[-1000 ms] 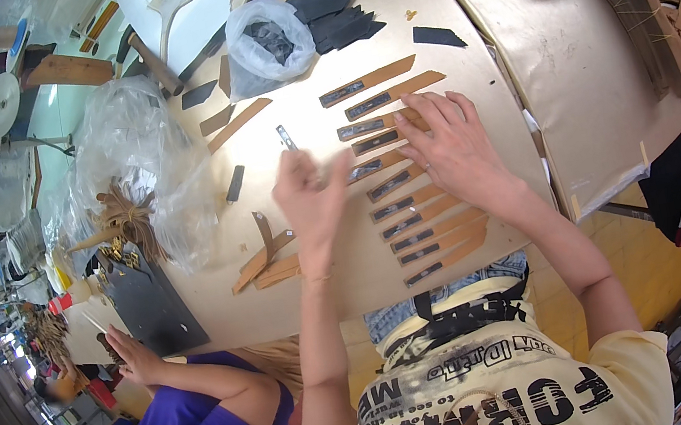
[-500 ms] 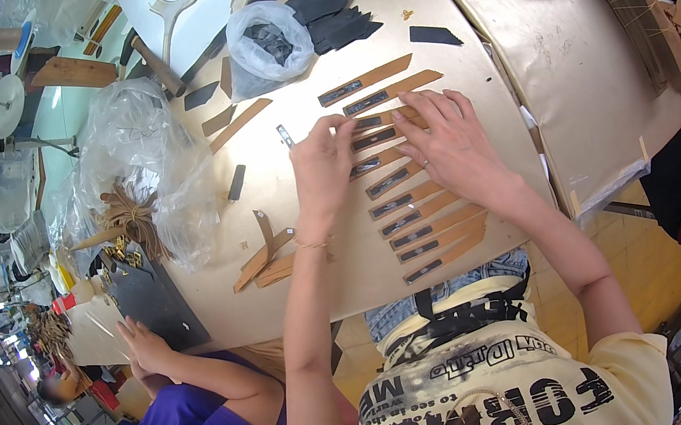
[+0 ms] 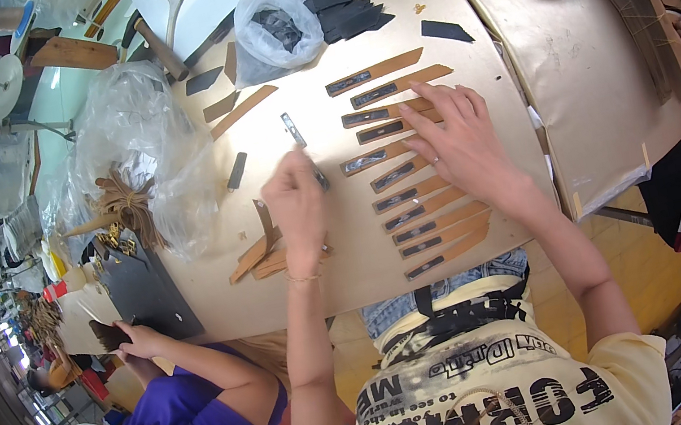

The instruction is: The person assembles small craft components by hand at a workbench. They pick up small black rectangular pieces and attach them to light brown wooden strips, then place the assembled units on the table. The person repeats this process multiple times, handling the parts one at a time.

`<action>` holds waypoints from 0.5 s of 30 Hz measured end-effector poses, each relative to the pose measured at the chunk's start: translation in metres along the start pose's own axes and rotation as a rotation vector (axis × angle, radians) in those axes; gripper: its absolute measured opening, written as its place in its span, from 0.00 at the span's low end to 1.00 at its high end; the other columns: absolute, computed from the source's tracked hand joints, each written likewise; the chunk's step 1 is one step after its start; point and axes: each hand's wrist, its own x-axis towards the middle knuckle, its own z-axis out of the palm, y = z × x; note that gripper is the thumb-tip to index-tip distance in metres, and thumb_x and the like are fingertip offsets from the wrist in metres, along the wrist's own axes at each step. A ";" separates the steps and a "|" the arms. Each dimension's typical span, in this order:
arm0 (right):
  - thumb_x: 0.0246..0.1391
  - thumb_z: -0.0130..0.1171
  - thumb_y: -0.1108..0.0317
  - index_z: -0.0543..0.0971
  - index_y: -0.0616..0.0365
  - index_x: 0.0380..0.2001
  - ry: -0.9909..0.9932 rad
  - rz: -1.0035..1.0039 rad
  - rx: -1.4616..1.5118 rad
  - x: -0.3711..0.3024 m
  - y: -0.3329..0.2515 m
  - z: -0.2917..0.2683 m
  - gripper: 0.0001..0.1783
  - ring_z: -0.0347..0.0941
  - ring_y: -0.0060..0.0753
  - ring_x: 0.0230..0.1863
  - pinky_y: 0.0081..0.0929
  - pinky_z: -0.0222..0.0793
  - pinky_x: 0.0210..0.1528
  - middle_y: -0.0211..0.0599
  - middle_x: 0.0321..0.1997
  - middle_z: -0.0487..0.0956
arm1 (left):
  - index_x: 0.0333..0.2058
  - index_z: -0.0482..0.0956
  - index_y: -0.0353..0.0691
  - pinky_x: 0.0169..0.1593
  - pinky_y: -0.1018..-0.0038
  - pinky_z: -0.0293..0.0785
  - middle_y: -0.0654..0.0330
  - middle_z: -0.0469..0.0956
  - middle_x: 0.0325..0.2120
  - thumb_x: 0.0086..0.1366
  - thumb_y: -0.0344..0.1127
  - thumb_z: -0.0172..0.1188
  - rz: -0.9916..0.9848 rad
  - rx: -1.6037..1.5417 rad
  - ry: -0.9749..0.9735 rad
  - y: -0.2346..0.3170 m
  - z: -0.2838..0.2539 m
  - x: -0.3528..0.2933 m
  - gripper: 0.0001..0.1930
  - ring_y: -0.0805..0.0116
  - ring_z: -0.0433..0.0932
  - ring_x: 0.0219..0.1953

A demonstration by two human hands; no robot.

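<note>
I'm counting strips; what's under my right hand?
Brown leather-like strips run beneath your right hand; their left ends, bearing dark rectangular patches, show; the parts it covers are hidden.

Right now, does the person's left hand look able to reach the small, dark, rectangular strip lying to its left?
Probably yes: only bare, gold tabletop shows between the left hand and the strip, which lies close by. The blurred hand may hold something; I cannot tell.
</note>
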 end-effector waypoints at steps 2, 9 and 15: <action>0.57 0.65 0.63 0.79 0.53 0.52 0.054 -0.020 0.029 -0.005 -0.003 -0.003 0.20 0.64 0.46 0.63 0.48 0.55 0.68 0.43 0.62 0.71 | 0.21 0.66 0.34 0.21 0.71 0.58 0.62 0.62 0.14 0.73 0.34 0.56 0.150 0.229 -0.109 0.005 0.006 -0.009 0.19 0.71 0.61 0.16; 0.54 0.65 0.67 0.81 0.56 0.47 0.022 -0.063 0.082 -0.016 -0.010 -0.003 0.16 0.67 0.43 0.62 0.49 0.55 0.67 0.43 0.58 0.73 | 0.39 0.83 0.36 0.24 0.68 0.70 0.55 0.75 0.21 0.66 0.28 0.63 0.466 0.527 -0.290 0.012 0.017 -0.019 0.05 0.61 0.73 0.19; 0.54 0.65 0.67 0.81 0.55 0.47 -0.002 -0.047 0.075 -0.016 -0.011 -0.001 0.16 0.67 0.43 0.61 0.49 0.54 0.68 0.42 0.57 0.73 | 0.50 0.78 0.35 0.27 0.66 0.77 0.55 0.76 0.25 0.62 0.25 0.61 0.573 0.672 -0.394 0.003 0.026 -0.025 0.17 0.59 0.79 0.24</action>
